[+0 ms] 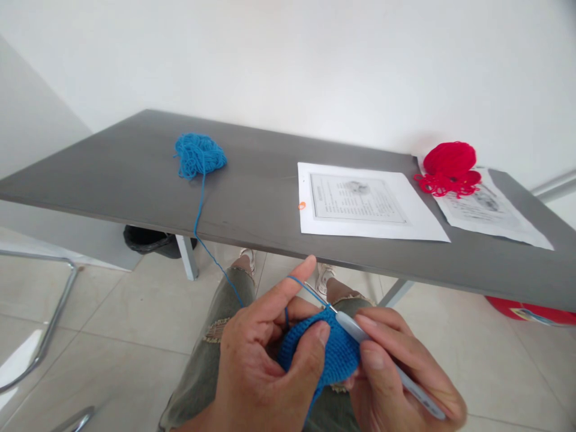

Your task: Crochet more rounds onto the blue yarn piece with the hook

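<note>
Over my lap, my left hand (pixel 265 354) pinches a piece of blue crochet work (pixel 339 357) between thumb and fingers. Its index finger points up and away, with the blue working yarn (pixel 308 288) looped over it. My right hand (pixel 405 372) grips a crochet hook (pixel 416 387) by its pale grey handle. The hook's metal tip reaches the top edge of the blue work, where the yarn meets it. From my left hand the yarn runs up over the table edge to a loose blue yarn ball (pixel 198 156). My left fingers partly hide the crochet work.
On the dark grey table (pixel 261 180) lies a printed sheet (pixel 369 204) with a small orange ring (pixel 302 206) on its left edge. A red yarn ball (pixel 450 165) rests on another sheet (pixel 504 216). Below are a black bin (pixel 150 240), a red object (pixel 522 309) and a metal chair frame (pixel 58 318).
</note>
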The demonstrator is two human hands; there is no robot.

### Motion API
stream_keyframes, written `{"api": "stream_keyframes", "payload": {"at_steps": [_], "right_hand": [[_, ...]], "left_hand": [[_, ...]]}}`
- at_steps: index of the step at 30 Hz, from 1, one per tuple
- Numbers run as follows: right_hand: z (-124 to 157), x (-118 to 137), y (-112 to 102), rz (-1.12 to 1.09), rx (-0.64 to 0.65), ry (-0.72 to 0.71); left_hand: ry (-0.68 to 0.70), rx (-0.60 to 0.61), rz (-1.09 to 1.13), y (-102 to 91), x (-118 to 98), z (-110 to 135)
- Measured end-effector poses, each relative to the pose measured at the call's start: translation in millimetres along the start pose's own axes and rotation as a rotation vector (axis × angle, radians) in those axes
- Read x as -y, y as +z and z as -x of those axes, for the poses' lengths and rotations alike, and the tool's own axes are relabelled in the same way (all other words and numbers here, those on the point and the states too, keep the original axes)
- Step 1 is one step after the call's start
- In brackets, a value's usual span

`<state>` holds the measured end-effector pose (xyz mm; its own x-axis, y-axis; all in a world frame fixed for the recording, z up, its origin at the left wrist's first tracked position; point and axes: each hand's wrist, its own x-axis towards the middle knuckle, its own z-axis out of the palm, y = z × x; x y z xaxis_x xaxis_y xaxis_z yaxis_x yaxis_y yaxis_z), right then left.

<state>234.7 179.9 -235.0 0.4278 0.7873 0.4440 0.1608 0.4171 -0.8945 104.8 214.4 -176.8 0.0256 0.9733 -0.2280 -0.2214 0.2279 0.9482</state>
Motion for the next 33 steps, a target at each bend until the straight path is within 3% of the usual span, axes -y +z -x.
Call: {"api": "stream_keyframes", "payload": {"at_steps": [16,25,33], "right_hand": [[6,3,3,-0.139,0.019,0.096],[2,16,5,0.211,-0.002,-0.153],[6,15,3,0.220,-0.020,-0.174]], "left_hand": [[-0.214,-0.054,0.233,3.0,-14,-5],[-0.256,-0.047,0.193,0.4,-19,-4],[-0.350,0.072,0.203,-7.8,-19,-8]]}}
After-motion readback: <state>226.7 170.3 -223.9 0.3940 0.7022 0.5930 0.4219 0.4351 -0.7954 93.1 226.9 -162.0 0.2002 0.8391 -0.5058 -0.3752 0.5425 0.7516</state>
